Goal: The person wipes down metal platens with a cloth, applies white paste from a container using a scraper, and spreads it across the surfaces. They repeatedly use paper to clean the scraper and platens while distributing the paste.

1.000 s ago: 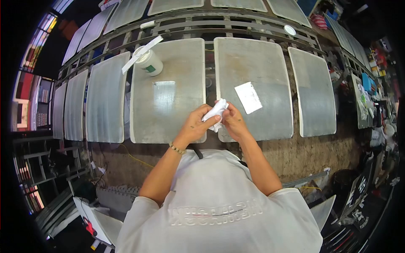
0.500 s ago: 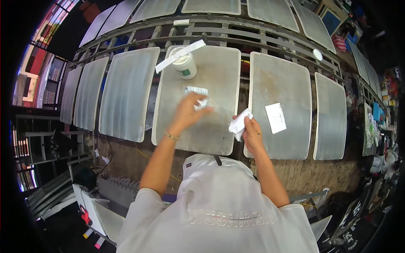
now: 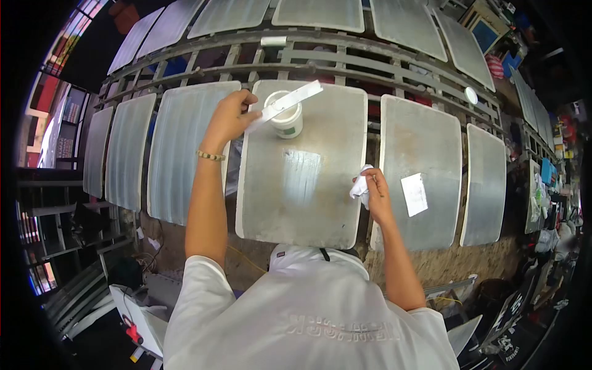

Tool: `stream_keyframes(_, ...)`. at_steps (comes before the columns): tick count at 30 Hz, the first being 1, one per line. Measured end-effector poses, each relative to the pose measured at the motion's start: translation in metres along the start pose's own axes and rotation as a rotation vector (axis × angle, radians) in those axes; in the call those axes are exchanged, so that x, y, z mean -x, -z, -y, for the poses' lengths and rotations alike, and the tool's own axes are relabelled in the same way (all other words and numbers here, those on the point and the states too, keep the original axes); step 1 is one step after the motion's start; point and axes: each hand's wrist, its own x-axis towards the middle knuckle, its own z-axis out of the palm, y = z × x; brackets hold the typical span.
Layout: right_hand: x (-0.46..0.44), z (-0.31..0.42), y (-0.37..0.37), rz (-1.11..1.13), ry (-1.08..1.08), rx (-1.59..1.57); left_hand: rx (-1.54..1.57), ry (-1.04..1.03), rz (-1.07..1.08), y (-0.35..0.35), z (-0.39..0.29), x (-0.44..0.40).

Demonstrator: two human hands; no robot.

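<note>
My left hand (image 3: 231, 117) is beside the lower left end of a flat white strip (image 3: 291, 100), thumb and fingers apart. I cannot tell whether the thumb touches it. The strip lies slantwise across the rim of a white tub (image 3: 287, 126), which stands on the middle grey panel (image 3: 271, 203). A pale, streaked wet patch (image 3: 301, 176) shows on that panel. Closed around a crumpled white cloth (image 3: 361, 185), my right hand (image 3: 377, 191) is over the panel's right edge. A white rectangular card (image 3: 414, 194) lies on the panel to the right (image 3: 425, 142).
More grey panels (image 3: 191, 148) with pale edges lie side by side to the left and right. Behind the row runs a slatted metal rack (image 3: 345, 57), carrying a white roll (image 3: 274, 41) and a round white lid (image 3: 471, 95). Another panel row (image 3: 317, 13) stands beyond.
My left hand has moved up and left from above the middle panel to the strip's end. The pale patch is now uncovered and looks longer. My right hand still grips the cloth.
</note>
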Motion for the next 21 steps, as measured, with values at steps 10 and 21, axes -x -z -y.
stream_keyframes(10, -0.027, -0.004, -0.024, 0.036, -0.134, 0.164, 0.205, -0.02, -0.106, 0.001, 0.02, 0.007)
stream_keyframes(21, -0.085, 0.021, -0.091, 0.012, 0.208, 0.481, -0.288, -0.242, -0.01, -0.085, -0.062, -0.062)
